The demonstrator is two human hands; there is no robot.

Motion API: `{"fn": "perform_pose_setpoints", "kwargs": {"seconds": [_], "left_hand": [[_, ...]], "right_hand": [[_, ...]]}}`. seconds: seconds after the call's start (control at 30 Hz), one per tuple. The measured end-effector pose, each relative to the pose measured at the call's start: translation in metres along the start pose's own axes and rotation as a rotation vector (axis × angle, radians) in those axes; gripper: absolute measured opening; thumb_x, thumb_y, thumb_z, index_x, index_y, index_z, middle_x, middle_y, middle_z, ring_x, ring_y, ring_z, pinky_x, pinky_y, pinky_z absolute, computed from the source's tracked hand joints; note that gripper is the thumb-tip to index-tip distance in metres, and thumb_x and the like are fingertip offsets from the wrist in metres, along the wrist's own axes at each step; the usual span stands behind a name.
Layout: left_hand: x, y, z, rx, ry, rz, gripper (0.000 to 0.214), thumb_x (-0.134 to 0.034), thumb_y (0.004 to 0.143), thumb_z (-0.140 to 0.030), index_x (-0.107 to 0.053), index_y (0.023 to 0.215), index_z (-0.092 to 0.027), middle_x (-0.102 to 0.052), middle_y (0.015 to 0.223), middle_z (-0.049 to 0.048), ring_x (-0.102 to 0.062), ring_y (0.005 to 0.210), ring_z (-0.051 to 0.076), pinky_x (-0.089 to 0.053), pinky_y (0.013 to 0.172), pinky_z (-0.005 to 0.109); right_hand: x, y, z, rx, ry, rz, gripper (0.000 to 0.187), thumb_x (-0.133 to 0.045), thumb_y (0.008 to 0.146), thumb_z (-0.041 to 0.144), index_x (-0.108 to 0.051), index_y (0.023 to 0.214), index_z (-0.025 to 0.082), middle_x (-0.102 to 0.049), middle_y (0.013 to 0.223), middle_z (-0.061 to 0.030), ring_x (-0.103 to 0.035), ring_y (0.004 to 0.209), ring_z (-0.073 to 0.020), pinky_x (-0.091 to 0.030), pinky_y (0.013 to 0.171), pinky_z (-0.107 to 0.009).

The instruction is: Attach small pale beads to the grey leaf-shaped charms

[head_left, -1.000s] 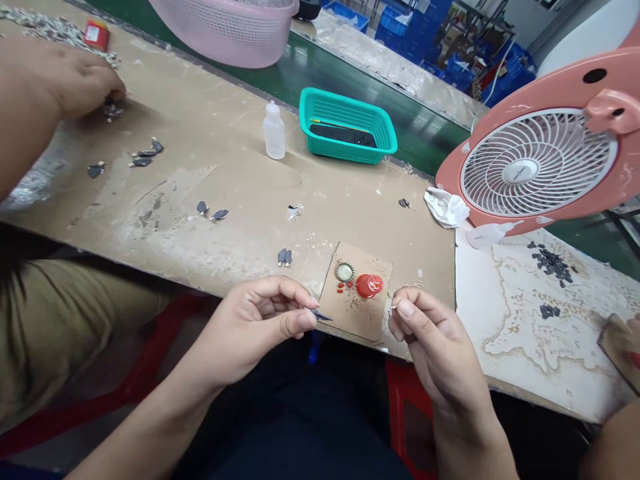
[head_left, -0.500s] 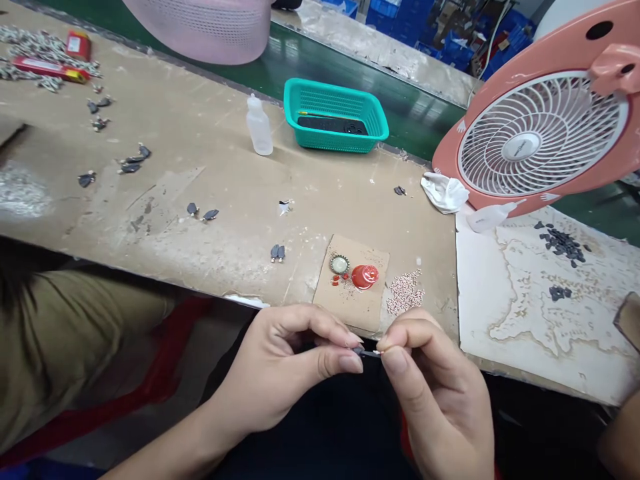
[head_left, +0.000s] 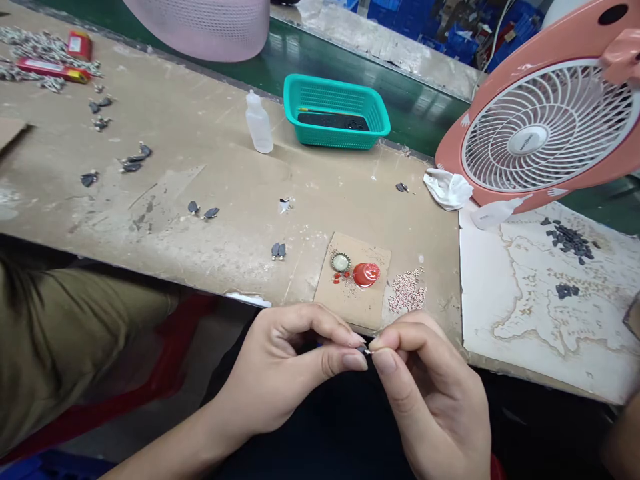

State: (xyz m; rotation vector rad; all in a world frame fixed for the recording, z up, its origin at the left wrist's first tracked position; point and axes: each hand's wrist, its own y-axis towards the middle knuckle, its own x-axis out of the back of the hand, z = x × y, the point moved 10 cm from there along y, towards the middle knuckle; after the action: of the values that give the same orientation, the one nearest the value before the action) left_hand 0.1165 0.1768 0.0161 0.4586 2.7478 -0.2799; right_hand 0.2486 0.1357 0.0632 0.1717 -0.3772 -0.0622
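My left hand [head_left: 305,367] pinches a small dark grey leaf-shaped piece [head_left: 363,348] between thumb and forefinger, just off the table's front edge. Against its right end my right hand [head_left: 425,380] closes thumb and forefinger on a tiny pale bead-like part [head_left: 369,352], mostly hidden by the fingertips. Beyond the hands lies a cardboard square [head_left: 327,300] bearing a red cap [head_left: 367,274], a bottle cap [head_left: 341,261] and red bits. Small pinkish beads [head_left: 407,291] are spread to its right. Two grey leaf pieces with pale tips [head_left: 279,251] lie to its left.
A teal basket [head_left: 340,139] holds a dark flat object. Beside it stands a white squeeze bottle [head_left: 259,127]. A pink fan [head_left: 530,133] is at right, above a map-printed sheet [head_left: 525,287] with dark pieces [head_left: 570,240]. Another person's leg [head_left: 75,333] is at left.
My right fingertips have moved left, closer to my left fingertips, so less of the grey piece shows between them. The view has shifted slightly.
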Motion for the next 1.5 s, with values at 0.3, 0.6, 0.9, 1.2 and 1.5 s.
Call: {"fn": "perform_pose_setpoints", "kwargs": {"seconds": [0.3,0.6,0.9,1.2,1.5], "left_hand": [[0.0,0.0,0.0,-0.018,0.008,-0.005,0.025,-0.081,0.069,-0.001,-0.08,0.073,-0.026,-0.077,0.073,-0.0062,-0.071,0.067,0.006,-0.057,0.065,0.009],[0.0,-0.002,-0.004,-0.075,0.05,-0.023,0.025,-0.082,0.069,-0.001,-0.08,0.071,-0.026,-0.077,0.072,-0.006,-0.071,0.066,0.007,-0.057,0.064,0.01],[-0.003,-0.007,-0.014,-0.199,0.151,-0.032,0.021,-0.082,0.071,-0.002,-0.078,0.072,-0.022,-0.077,0.073,-0.0035,-0.072,0.064,0.01,-0.058,0.06,0.014],[-0.01,-0.01,-0.023,-0.322,0.251,0.031,0.019,-0.077,0.075,0.002,-0.075,0.071,-0.017,-0.076,0.07,-0.0008,-0.072,0.063,0.011,-0.059,0.062,0.014],[0.011,0.002,-0.03,-0.444,0.607,0.02,0.014,-0.08,0.078,-0.01,-0.077,0.082,-0.023,-0.077,0.08,-0.003,-0.073,0.072,0.013,-0.059,0.068,0.02]], "right_hand": [[-0.001,0.0,-0.001,-0.003,-0.017,-0.002,0.011,-0.059,0.093,0.017,-0.062,0.085,0.023,-0.054,0.075,0.0044,-0.052,0.063,-0.0086,-0.041,0.052,-0.022],[0.002,0.0,0.005,0.07,-0.07,-0.049,0.011,-0.06,0.091,0.014,-0.062,0.082,0.02,-0.055,0.073,0.0043,-0.053,0.063,-0.0079,-0.042,0.054,-0.022],[0.003,-0.008,0.006,0.105,-0.061,-0.099,0.011,-0.061,0.089,0.012,-0.065,0.083,0.02,-0.058,0.073,0.0024,-0.054,0.062,-0.0092,-0.043,0.053,-0.023],[-0.001,-0.006,-0.001,0.073,-0.045,-0.017,0.013,-0.061,0.089,0.011,-0.066,0.081,0.019,-0.058,0.069,0.0025,-0.053,0.057,-0.0094,-0.043,0.051,-0.021],[0.028,-0.009,-0.042,-0.061,-0.048,-0.121,0.015,-0.065,0.093,0.025,-0.074,0.104,0.027,-0.067,0.086,-0.0003,-0.063,0.076,-0.0139,-0.05,0.062,-0.024]]}}
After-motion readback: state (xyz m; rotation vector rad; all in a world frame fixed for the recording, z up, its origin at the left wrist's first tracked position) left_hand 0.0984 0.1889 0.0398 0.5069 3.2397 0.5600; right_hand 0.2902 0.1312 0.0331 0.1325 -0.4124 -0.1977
